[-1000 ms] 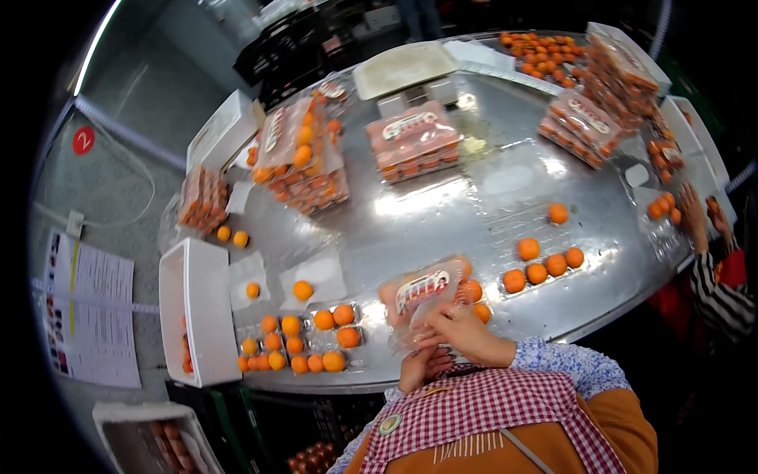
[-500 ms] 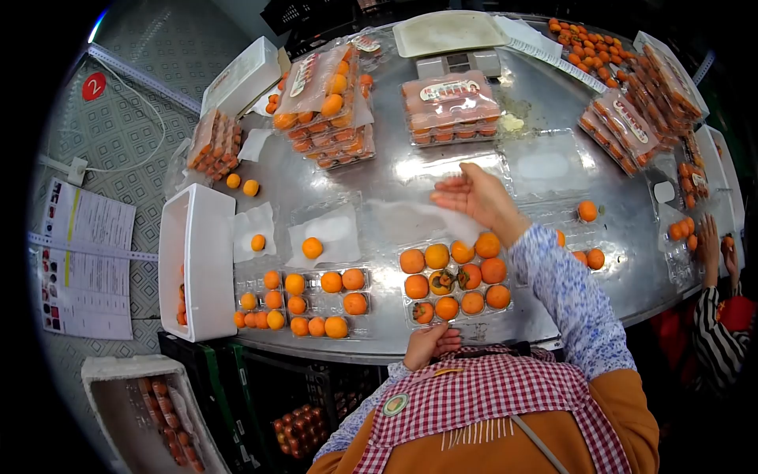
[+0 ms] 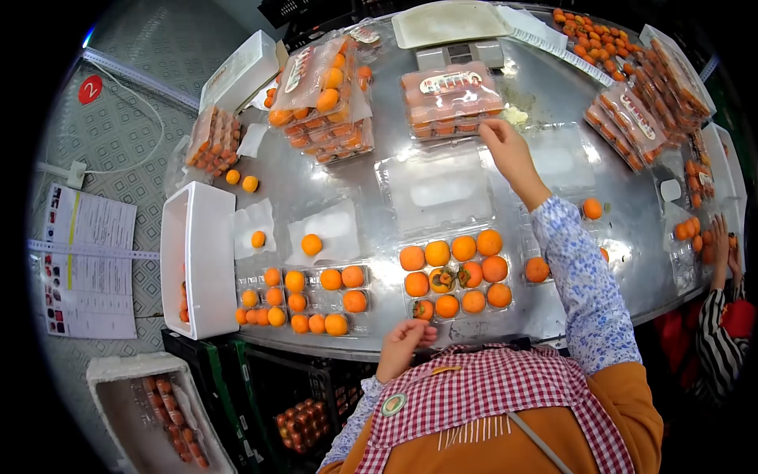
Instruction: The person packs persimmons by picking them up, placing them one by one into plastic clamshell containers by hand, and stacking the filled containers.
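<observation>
A clear plastic clamshell tray [image 3: 460,317] in front of me holds rows of orange persimmons [image 3: 495,268], several with a dry leafy calyx showing. Its clear lid [image 3: 436,192] lies folded back beyond it, a pale sheet visible in it. My right hand [image 3: 515,156] reaches to the lid's far right corner, fingers pinched there, close to a stack of filled clamshells [image 3: 452,99]. By the tray's near left corner is my left hand [image 3: 404,347], its fingers curled together; what they grip, if anything, is hard to make out.
To the left are part-filled trays [image 3: 325,291] and a white foam box [image 3: 199,265]. Stacked packs [image 3: 321,99] and a scale [image 3: 460,55] stand at the back. Loose persimmons [image 3: 537,269] lie on the right, where another person's hands [image 3: 720,241] handle fruit.
My right hand has moved away from me to the lid's far corner. The white sheet below it no longer hangs over the tray. My left hand has shifted left along the near edge.
</observation>
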Tool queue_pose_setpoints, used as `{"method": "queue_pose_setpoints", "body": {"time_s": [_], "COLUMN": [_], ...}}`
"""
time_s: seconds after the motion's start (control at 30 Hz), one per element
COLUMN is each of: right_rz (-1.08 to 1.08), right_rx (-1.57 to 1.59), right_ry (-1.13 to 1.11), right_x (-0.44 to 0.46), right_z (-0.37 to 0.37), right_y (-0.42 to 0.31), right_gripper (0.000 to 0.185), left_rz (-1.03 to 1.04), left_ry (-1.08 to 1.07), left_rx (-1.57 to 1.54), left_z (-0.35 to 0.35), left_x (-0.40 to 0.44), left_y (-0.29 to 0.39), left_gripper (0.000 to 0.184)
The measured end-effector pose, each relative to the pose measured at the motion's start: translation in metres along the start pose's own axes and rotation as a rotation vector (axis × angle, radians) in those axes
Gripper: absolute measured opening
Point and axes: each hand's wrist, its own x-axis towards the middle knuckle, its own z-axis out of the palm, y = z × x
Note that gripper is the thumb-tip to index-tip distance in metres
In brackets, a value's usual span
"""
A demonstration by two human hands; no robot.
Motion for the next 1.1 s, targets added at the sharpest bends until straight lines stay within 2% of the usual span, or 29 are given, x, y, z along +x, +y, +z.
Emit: {"method": "queue_pose_setpoints", "body": {"time_s": [0.03,0.17,0.33,0.4,0.43,0.5,0.57,0.63,0.73,0.83,0.93,1.1], "right_rz": [-0.056,0.002,-0.088,-0.088,-0.102,-0.074,-0.059,-0.06,-0.021,0.086,0.034,0.187], "right_rx": [-0.021,-0.105,-0.167,-0.158,-0.154,-0.147,-0.134,-0.121,-0.119,-0.108,-0.08,-0.176], "right_ry": [-0.012,-0.112,-0.181,-0.245,-0.276,-0.267,-0.22,-0.147,-0.209,-0.339,-0.325,-0.281], "right_x": [-0.012,-0.081,-0.143,-0.152,-0.155,-0.161,-0.168,-0.173,-0.177,-0.192,-0.218,-0.28], "right_z": [-0.009,-0.043,-0.074,-0.078,-0.078,-0.079,-0.083,-0.088,-0.105,-0.121,-0.137,-0.163], "right_y": [-0.008,-0.015,-0.002,-0.013,-0.016,-0.028,-0.029,-0.024,-0.02,-0.025,-0.021,-0.001], "right_gripper": [0.031,0.024,0.023,0.024,0.025,0.025,0.026,0.026,0.021,0.017,0.015,0.016], "left_rz": [0.07,0.226,0.415,0.607,0.78,0.544,0.654,0.909,0.872,0.874,0.99,0.99], "left_ry": [0.021,0.132,0.228,0.214,0.204,0.374,0.26,0.249,0.272,0.142,0.172,0.157], "left_rx": [-0.014,0.015,0.217,0.417,0.574,0.884,0.703,0.664,0.944,1.408,1.349,1.51], "left_z": [-0.001,0.004,0.014,0.017,0.021,0.021,0.033,0.038,0.032,0.0,0.004,0.0], "left_x": [0.001,0.003,0.013,0.038,0.054,0.083,0.105,0.135,0.173,0.221,0.221,0.21], "left_y": [0.004,0.027,0.049,0.061,0.07,0.087,0.115,0.13,0.136,0.118,0.105,0.11], "left_gripper": [0.022,0.019,0.014,0.016,0.015,0.018,0.022,0.023,0.022,0.026,0.026,0.028]}}
